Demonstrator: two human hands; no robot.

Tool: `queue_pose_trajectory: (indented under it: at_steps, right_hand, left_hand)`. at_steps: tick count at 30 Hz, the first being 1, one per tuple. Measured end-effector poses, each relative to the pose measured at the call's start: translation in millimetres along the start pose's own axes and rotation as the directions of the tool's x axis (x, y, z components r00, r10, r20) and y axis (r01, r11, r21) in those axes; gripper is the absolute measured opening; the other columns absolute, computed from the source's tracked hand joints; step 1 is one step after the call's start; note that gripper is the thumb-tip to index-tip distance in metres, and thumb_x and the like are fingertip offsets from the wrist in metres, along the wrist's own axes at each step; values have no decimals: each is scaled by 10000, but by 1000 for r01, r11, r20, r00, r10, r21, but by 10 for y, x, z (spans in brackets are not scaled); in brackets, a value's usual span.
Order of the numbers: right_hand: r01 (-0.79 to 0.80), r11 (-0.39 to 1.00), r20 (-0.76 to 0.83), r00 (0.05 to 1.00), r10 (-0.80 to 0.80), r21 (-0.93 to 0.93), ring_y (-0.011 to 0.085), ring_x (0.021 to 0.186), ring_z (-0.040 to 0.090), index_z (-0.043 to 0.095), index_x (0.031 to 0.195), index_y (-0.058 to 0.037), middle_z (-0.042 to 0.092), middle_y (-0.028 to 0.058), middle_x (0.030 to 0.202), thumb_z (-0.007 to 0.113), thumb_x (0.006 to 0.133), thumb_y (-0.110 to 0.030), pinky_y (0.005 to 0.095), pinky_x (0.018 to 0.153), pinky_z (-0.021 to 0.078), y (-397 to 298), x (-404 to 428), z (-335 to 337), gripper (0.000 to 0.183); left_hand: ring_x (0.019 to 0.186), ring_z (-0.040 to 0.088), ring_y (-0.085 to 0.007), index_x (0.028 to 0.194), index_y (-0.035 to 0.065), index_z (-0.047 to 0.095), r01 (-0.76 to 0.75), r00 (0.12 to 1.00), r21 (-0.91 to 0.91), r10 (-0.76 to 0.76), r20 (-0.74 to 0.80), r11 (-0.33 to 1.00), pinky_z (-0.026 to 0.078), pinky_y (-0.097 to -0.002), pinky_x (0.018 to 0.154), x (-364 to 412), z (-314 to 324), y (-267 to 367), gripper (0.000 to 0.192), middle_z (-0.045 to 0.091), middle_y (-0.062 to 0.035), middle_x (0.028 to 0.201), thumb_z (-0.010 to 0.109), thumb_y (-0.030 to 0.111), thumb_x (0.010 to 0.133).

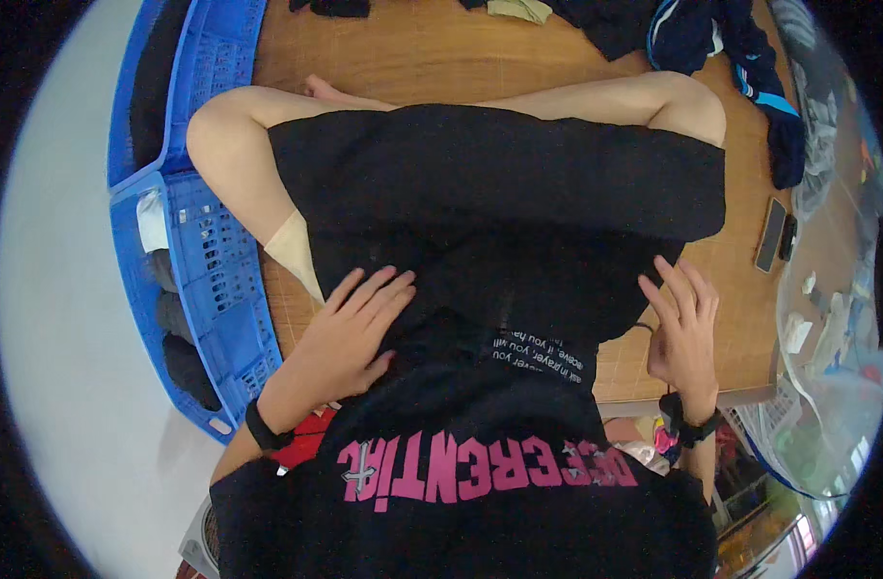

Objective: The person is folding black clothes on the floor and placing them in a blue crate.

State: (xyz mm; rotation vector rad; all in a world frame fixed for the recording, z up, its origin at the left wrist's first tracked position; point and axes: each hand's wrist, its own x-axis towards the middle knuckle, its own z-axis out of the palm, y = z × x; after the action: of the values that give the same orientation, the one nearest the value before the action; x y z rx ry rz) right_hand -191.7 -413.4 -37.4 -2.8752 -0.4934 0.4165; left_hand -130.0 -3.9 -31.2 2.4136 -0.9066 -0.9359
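Observation:
A black cloth (485, 174), apparently a garment, lies spread over my crossed legs, its far edge near the shins. My left hand (358, 329) rests palm down near its left side, fingers slightly apart and holding nothing. At the right, my right hand (683, 326) has its fingers spread by the cloth's near right edge; whether the fingertips touch it is unclear. Both wrists wear black bands. My black T-shirt (470, 405) bears pink and white writing and blends into the cloth. A bit of beige fabric (294, 250) shows at my left thigh.
Blue plastic baskets (217, 253) with dark cloth items stand along the left. Dark clothing with blue and white trim (770, 108) lies at the far right of the wooden surface (427, 43). A phone (770, 235) lies at the right, beside clear plastic sheeting (817, 145).

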Motion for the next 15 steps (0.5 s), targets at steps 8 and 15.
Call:
queue_pose_trajectory:
  at_steps: [8,15]
  right_hand:
    - [-176,979,-180,971,155,-105,396,1368,326,461,1381,-175,345,172,1493,656,631,46,548,1084,280,297,-296,803,806]
    - [-88,996,-283,955,86,6,378,1330,378,565,1289,-179,427,141,1440,656,665,-8,520,1050,309,403,-170,770,654]
  left_hand:
    - [1417,329,-319,1321,121,536,56,998,294,-47,-35,954,266,-519,1162,-244,-50,-264,789,391,-95,1510,668,-78,570]
    - [1372,403,-315,1217,137,610,31,973,342,50,-225,939,316,-486,1141,-361,71,-511,666,496,-87,1427,677,-40,578]
